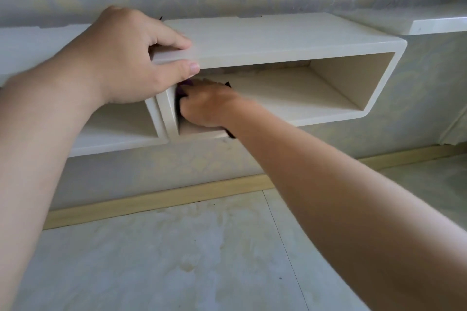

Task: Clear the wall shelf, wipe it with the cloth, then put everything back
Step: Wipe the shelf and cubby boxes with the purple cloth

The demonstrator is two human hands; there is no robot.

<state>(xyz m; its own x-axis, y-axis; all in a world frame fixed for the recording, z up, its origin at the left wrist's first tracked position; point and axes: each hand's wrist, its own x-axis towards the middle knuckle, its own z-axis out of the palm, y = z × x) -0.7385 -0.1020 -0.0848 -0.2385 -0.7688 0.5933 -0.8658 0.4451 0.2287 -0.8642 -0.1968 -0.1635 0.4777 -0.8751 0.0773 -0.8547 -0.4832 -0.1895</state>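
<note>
Head view: right hand (207, 106) on cloth (182, 89) inside wall shelf (278, 35)

L hand (126, 58), R hand (207, 106): fingers curled

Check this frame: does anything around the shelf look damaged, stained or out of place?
Two things. The wallpaper at far right seems to curl loose just above the skirting board. The floor tiles below the shelf carry yellowish blotches, like dried stains. The shelf itself looks intact.
</note>
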